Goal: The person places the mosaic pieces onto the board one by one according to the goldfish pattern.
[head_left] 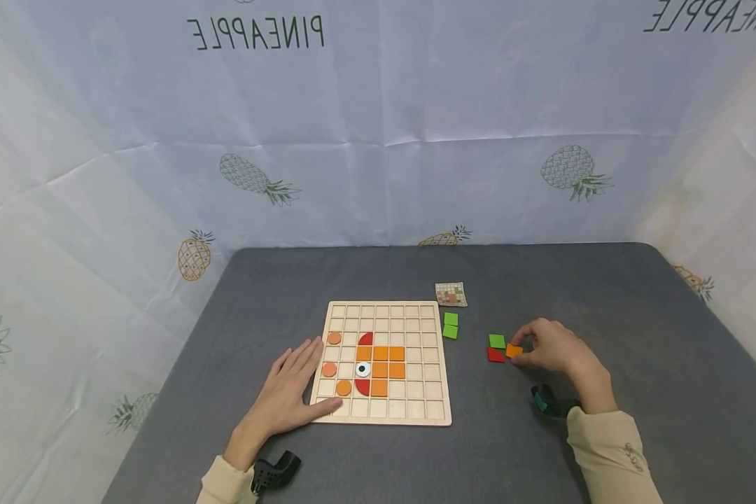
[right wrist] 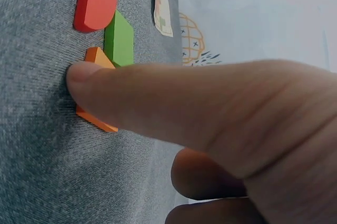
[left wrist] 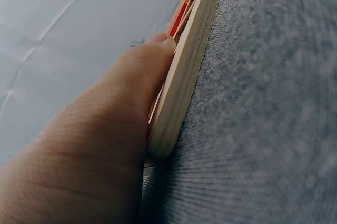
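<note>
A wooden grid board (head_left: 416, 409) carries orange squares (head_left: 381, 353), two red quarter-round pieces (head_left: 362, 386), several orange discs (head_left: 344, 387) and a white disc with a black dot (head_left: 362, 369). My left hand (head_left: 288, 392) lies with straight fingers along the board's left edge, its thumb over the front corner; in the left wrist view the thumb (left wrist: 152, 55) rests against the rim. To the right, my right hand (head_left: 551, 344) pinches an orange square tile (head_left: 513, 350) low at the table between thumb and index finger. The thumb covers part of that tile (right wrist: 95, 121) in the right wrist view.
Beside the orange tile lie a green tile (head_left: 496, 341) and a red rounded piece (head_left: 495, 355). Two more green tiles (head_left: 450, 325) sit just right of the board. A small pattern card (head_left: 451, 295) lies near its far right corner. A pineapple-print curtain (head_left: 384, 189) hangs behind the grey table (head_left: 277, 276).
</note>
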`<state>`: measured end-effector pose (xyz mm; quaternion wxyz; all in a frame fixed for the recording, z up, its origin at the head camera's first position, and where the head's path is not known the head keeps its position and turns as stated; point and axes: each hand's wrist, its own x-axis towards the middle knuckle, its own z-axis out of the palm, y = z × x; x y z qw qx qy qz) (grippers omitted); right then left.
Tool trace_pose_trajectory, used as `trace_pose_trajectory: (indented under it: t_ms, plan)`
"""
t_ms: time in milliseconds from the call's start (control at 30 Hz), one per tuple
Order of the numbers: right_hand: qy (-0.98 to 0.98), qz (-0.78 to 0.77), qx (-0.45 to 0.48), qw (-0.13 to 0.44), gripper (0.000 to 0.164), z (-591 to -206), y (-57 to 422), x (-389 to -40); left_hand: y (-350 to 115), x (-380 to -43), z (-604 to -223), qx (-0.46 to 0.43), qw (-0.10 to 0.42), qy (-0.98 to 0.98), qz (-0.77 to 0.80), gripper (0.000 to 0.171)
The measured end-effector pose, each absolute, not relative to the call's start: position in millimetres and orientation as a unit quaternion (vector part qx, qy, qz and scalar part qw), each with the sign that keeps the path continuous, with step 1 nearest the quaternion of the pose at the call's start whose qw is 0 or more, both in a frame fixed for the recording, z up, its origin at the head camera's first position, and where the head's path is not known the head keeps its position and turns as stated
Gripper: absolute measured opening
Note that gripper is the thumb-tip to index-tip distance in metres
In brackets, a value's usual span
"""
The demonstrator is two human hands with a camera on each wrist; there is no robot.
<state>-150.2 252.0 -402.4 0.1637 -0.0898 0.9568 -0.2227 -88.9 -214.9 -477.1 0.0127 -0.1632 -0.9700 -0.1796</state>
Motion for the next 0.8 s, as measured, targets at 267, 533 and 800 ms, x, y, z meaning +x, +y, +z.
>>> trace_pose_trajectory:
  t_ms: [267, 533, 800]
  plan:
    - [0.957, -0.223, -0.087, 0.163, 0.033, -404.5, 252.0, -150.4, -214.5, -88.9, -476.8, -0.162, 0.009, -0.970, -0.182, 0.107]
    - [0.958, -0.216, -0.093, 0.161, 0.029, -403.7, 249.1, -152.4, -214.0, -88.3, -476.5, -0.162, 0.012, -0.970, -0.179, 0.107]
    - [0.958, -0.217, -0.102, 0.158, 0.028, -403.4, 248.7, -152.8, -214.4, -88.7, -476.2, -0.163, 0.010, -0.970, -0.180, 0.107]
